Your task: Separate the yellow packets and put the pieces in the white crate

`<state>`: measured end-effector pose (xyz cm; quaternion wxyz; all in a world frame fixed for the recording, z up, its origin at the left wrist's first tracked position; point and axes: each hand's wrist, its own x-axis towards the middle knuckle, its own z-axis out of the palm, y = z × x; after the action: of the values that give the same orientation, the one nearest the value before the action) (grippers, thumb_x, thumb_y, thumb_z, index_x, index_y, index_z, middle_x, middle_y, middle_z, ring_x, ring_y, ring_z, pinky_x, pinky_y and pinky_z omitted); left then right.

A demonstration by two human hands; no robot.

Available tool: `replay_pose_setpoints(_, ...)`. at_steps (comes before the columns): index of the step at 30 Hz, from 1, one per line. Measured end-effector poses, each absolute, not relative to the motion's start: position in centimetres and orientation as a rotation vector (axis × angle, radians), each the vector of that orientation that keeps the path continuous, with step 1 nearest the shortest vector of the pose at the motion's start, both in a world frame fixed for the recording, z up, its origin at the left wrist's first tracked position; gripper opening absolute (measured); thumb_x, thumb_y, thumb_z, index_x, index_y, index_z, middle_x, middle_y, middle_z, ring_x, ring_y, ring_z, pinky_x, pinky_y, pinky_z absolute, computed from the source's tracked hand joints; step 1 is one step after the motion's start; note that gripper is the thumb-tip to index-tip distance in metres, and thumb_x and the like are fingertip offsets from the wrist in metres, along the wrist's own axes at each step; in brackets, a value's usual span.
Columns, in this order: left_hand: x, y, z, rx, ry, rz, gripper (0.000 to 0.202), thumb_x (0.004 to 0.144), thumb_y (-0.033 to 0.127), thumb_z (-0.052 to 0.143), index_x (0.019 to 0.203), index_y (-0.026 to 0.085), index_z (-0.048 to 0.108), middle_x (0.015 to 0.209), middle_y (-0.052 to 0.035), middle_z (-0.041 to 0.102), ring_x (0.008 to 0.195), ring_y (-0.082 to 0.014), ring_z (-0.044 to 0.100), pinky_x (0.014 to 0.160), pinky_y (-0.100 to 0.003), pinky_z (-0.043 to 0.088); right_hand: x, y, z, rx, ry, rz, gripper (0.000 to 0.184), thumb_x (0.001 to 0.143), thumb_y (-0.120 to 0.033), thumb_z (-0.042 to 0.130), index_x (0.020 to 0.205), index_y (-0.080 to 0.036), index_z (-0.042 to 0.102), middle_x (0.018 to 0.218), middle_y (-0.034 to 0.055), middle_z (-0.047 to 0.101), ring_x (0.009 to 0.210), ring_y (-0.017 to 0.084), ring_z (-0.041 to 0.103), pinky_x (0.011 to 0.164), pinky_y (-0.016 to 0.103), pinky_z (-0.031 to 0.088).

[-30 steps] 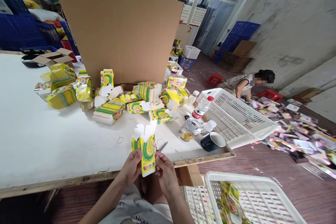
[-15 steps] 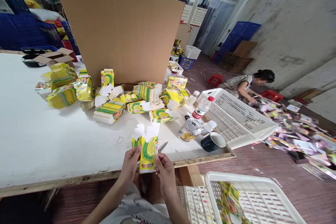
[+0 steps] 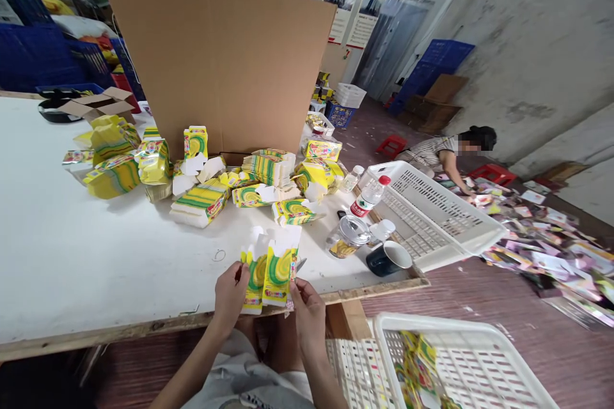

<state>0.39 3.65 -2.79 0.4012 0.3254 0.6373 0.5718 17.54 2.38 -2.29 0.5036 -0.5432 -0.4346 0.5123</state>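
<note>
Both my hands hold a small yellow-and-green paper carton (image 3: 269, 271) upright at the near edge of the white table (image 3: 71, 255). My left hand (image 3: 230, 294) pinches its left side, and my right hand (image 3: 307, 313) grips its right side. The carton's white top flaps stand open. Behind it on the table lie piles of the same flat and folded cartons (image 3: 201, 179).
A big brown cardboard sheet (image 3: 215, 57) stands behind the piles. A jar (image 3: 346, 236), a dark cup (image 3: 388, 259) and a water bottle (image 3: 369, 195) sit at the table's right end beside a white basket (image 3: 432, 217). Another white basket (image 3: 455, 364) holds cartons at lower right. A person crouches over scattered packets on the floor.
The carton has been spread wider between my hands and tilted, its flaps opening further. The person on the floor has leaned forward.
</note>
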Motion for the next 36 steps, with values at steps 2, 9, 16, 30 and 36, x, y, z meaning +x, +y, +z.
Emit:
replay_pose_setpoints(2, -0.4, 3.9, -3.0, 0.807, 1.608, 1.456, 0.012, 0.071, 0.029, 0.072, 0.076, 0.022, 0.065, 0.076, -0.0012, 0.064, 0.078, -0.0227, 0.057, 0.070, -0.031, 0.044, 17.9, 2.4, -2.3, -1.264, -0.950, 1.309, 0.039, 0.081, -0.054, 0.069, 0.100, -0.020, 0.071, 0.088, 0.0067, 0.077, 0.077, 0.023, 0.070, 0.068, 0.032, 0.055)
replay_pose_setpoints(9, 1.2, 3.8, -0.7, 0.759, 1.079, 1.283, 0.052, 0.073, 0.061, 0.072, 0.101, 0.018, 0.072, 0.110, -0.0143, 0.074, 0.107, -0.0324, 0.067, 0.091, -0.043, 0.053, 16.7, 2.1, -1.6, -1.135, -0.708, 1.493, 0.032, 0.069, -0.044, 0.082, 0.089, -0.023, 0.070, 0.079, 0.0026, 0.074, 0.064, 0.018, 0.067, 0.055, 0.026, 0.050)
replay_pose_setpoints(16, 2.8, 3.2, 1.1, 0.647, 0.748, 1.152, 0.062, 0.068, 0.064, 0.078, 0.106, 0.015, 0.075, 0.111, -0.0177, 0.077, 0.109, -0.0362, 0.069, 0.094, -0.047, 0.054, 16.7, 1.6, -0.5, -1.125, -0.731, 1.526, 0.028, 0.069, -0.044, 0.082, 0.082, -0.022, 0.070, 0.076, 0.0012, 0.072, 0.053, 0.013, 0.058, 0.047, 0.022, 0.043)
replay_pose_setpoints(30, 3.5, 2.6, -0.1, 0.685, 1.034, 1.334, 0.038, 0.077, 0.042, 0.078, 0.103, 0.019, 0.063, 0.082, -0.0034, 0.077, 0.075, -0.0200, 0.072, 0.066, -0.027, 0.054, 17.0, 1.1, -0.4, -1.339, -1.056, 1.225, 0.030, 0.079, -0.050, 0.072, 0.077, -0.020, 0.068, 0.068, 0.0027, 0.068, 0.063, 0.019, 0.061, 0.059, 0.027, 0.050)
replay_pose_setpoints(36, 2.8, 1.6, 1.3, 0.925, 0.971, 1.249, 0.062, 0.085, 0.035, 0.070, 0.136, 0.025, 0.036, 0.101, -0.0063, 0.074, 0.087, -0.0213, 0.071, 0.078, -0.032, 0.053, 18.8, 1.7, 0.6, -1.295, -1.298, 1.103, 0.044, 0.084, -0.041, 0.069, 0.124, -0.024, 0.058, 0.100, 0.0045, 0.070, 0.059, 0.014, 0.057, 0.060, 0.027, 0.051)
